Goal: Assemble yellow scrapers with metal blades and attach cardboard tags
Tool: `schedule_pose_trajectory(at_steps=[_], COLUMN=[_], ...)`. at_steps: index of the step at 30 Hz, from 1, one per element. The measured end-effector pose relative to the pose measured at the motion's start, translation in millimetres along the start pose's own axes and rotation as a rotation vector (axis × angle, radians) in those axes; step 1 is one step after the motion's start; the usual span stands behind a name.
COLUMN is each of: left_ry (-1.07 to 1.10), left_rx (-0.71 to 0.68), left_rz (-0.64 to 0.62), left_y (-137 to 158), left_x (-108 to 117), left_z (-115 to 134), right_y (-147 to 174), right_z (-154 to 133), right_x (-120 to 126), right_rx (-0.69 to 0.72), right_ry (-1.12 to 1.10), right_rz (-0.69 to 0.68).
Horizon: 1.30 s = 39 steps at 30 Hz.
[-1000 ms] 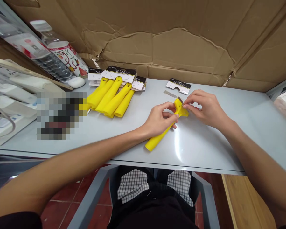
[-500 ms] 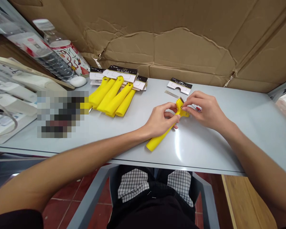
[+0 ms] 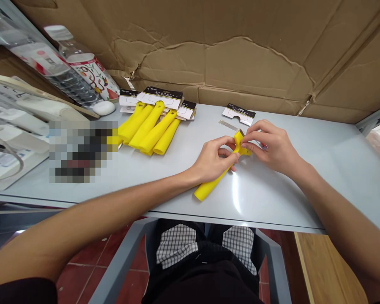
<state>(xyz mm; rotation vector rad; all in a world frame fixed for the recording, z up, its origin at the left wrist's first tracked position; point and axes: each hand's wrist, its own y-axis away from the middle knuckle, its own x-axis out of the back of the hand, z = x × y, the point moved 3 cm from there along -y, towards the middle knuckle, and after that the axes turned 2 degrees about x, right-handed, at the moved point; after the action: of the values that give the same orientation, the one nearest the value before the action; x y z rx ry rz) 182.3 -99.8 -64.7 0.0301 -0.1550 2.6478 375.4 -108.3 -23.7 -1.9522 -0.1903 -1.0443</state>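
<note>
My left hand [image 3: 213, 160] is closed around the neck of a yellow scraper [image 3: 210, 185], whose tubular handle slants down toward the table's front edge. At the scraper's wider head, the thumb and fingertips of my right hand [image 3: 269, 141] are pinched together; whatever lies between them is too small or hidden. A thin metal blade [image 3: 228, 124] rests on the table just beyond the head. Behind it lies a black and white header card [image 3: 239, 115]. Partly covered by my right hand is a small red and white item [image 3: 263, 145].
Several yellow scraper handles [image 3: 151, 131] with cards lie piled to the left. Bottles [image 3: 85, 63] lean at the back left, beside papers and a white device [image 3: 53, 109]. Cardboard [image 3: 240, 63] walls the rear of the grey table [image 3: 177, 185]. A blurred patch hides part of the left side.
My right fingers have shifted very slightly at the scraper's head. The left hand and the scraper stay in place.
</note>
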Motion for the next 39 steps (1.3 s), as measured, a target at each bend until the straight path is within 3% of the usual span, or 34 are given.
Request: schedule_pose_trajectory(at_steps=[16, 26, 30, 33, 39], left_ry=[-0.018, 0.008, 0.119, 0.283, 0.524], left_rx=[0.013, 0.039, 0.110, 0.185, 0.260], left_rz=[-0.012, -0.013, 0.045, 0.131, 0.202], left_y=[-0.1, 1.0, -2.3, -6.6, -9.9], left_x=[-0.4, 0.4, 1.5, 3.5, 4.2], left_z=[0.1, -1.7, -2.4, -4.9, -7.7], right_y=[1.8, 3.4, -0.2, -1.4, 10.0], right_z=[-0.1, -2.2, 3.5, 17.0, 47.7], right_x=[-2.9, -10.8, -0.6, 16.9, 37.8], right_rx=[0.038, -0.135, -0.224, -0.317, -0.502], right_ry=[0.097, 0.014, -0.018, 0.094, 0.288], right_rz=[0.035, 0.090, 0.091, 0.000, -0.470])
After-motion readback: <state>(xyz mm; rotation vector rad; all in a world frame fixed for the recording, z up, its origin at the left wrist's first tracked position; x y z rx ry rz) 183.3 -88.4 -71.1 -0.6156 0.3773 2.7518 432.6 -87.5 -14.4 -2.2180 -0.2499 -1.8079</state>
